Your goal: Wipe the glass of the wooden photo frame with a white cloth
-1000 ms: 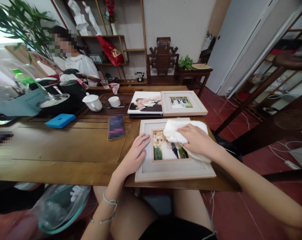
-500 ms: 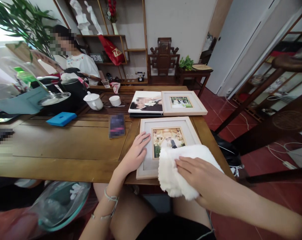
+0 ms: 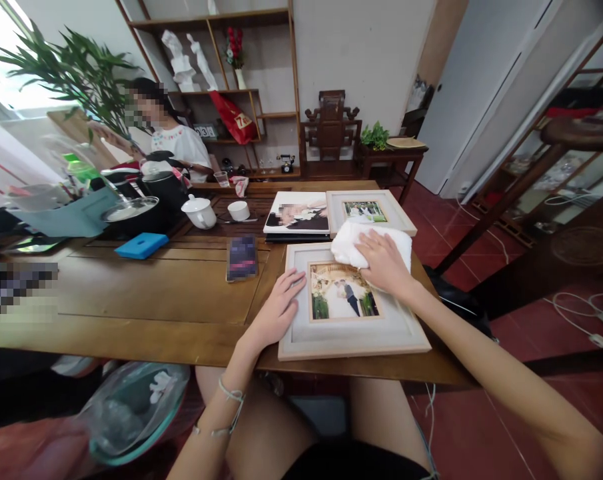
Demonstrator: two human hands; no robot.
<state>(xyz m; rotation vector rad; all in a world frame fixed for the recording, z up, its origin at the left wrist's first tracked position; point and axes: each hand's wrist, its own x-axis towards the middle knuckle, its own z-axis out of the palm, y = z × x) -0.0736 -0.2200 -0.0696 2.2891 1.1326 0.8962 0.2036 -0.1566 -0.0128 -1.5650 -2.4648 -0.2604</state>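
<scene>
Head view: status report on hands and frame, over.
Left hand flat on left border of pale wooden picture frame. Right hand presses white cloth on its far right corner. Smaller pale frame close behind.

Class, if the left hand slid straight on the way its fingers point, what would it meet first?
The left hand would probably meet the white cloth under the right hand, after crossing the near frame.

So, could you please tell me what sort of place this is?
Probably a home sitting or tea room: a wooden tea table with a white teapot and cup, a display shelf with figurines, and a carved wooden chair.
</scene>
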